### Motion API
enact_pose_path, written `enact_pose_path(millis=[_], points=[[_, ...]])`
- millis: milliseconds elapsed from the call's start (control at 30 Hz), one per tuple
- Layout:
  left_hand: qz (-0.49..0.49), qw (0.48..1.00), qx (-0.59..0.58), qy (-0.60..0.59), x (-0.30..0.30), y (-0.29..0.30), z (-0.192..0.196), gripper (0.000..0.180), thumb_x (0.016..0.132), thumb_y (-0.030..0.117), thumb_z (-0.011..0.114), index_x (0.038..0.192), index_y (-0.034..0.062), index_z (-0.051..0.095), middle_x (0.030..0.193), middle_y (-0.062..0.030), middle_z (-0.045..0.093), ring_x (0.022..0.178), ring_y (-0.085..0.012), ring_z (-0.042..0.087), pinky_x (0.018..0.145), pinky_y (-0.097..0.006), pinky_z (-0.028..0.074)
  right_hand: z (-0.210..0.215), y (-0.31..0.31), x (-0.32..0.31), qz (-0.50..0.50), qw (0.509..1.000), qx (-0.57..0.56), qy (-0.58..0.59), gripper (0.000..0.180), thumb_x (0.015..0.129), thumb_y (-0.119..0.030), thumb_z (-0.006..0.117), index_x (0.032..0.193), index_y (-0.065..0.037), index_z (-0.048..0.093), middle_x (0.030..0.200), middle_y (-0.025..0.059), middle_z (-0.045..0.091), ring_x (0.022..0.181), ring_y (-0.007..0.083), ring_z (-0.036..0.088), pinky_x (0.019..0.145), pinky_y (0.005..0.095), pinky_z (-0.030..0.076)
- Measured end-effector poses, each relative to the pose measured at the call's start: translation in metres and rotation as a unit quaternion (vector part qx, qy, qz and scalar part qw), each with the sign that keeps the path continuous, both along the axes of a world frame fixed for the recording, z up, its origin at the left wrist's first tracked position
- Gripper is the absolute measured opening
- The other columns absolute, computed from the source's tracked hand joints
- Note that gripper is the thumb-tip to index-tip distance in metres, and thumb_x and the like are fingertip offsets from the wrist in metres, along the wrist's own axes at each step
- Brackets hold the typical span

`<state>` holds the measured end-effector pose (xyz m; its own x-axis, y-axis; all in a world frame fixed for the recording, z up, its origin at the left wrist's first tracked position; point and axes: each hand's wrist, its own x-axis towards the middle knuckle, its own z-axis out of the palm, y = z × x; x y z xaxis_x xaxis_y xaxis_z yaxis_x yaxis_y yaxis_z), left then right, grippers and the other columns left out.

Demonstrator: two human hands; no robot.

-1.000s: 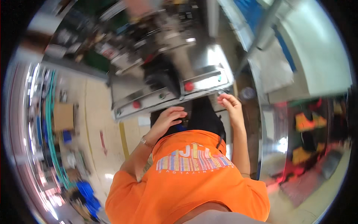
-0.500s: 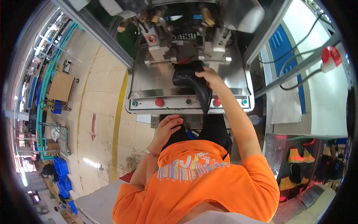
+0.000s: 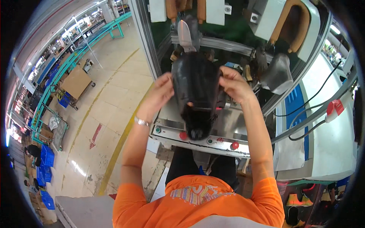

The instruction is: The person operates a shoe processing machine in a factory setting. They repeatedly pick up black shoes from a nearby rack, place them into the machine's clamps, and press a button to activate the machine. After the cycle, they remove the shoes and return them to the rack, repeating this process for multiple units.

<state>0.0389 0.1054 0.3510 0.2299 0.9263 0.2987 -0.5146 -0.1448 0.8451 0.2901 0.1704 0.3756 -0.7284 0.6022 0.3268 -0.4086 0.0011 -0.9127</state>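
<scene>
A black boot upper is spread between my two hands in front of the machine, its dark open end toward me. My left hand pinches its left edge with bent fingers. On the opposite edge, my right hand grips it with thumb and fingers. Just beyond the upper, a metal shoe-shaped form stands upright; where the upper overlaps it I cannot tell whether they touch. A second rounded metal form sits to the right of my right hand.
Below my hands runs the machine's front panel with red buttons and green ones. Metal frame posts flank the opening. Brown padded clamps hang above. A red-tagged cable crosses at right; blue crates stand far left.
The boot upper has risen toward the left form and turned. My left hand has come up from my lap to grip it. The view has shifted upward along the machine.
</scene>
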Motion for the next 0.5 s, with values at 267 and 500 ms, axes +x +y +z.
enact_pose_path(millis=[267,500], points=[[0.136,0.99,0.035,0.02,-0.035,0.104,0.049,0.007,0.088,0.019,0.052,0.089,0.014,0.057,0.084,0.0081,0.057,0.074,-0.0015,0.049,0.063,-0.018,0.036,0.042,0.078,-0.06,-0.179,0.982,0.058,0.032,0.01,0.087,-0.016,0.052,0.088,-0.007,0.058,0.085,-0.0028,0.06,0.079,0.0059,0.053,0.074,0.0206,0.039],[0.141,0.99,0.012,0.011,-0.037,0.139,0.041,0.006,0.084,0.014,0.055,0.089,0.0133,0.059,0.079,0.0077,0.056,0.066,-0.0005,0.047,0.054,-0.017,0.033,0.035,0.095,-0.07,-0.228,0.972,0.043,0.045,0.01,0.087,-0.014,0.052,0.087,-0.007,0.058,0.082,-0.003,0.059,0.077,0.0069,0.053,0.073,0.0212,0.04]])
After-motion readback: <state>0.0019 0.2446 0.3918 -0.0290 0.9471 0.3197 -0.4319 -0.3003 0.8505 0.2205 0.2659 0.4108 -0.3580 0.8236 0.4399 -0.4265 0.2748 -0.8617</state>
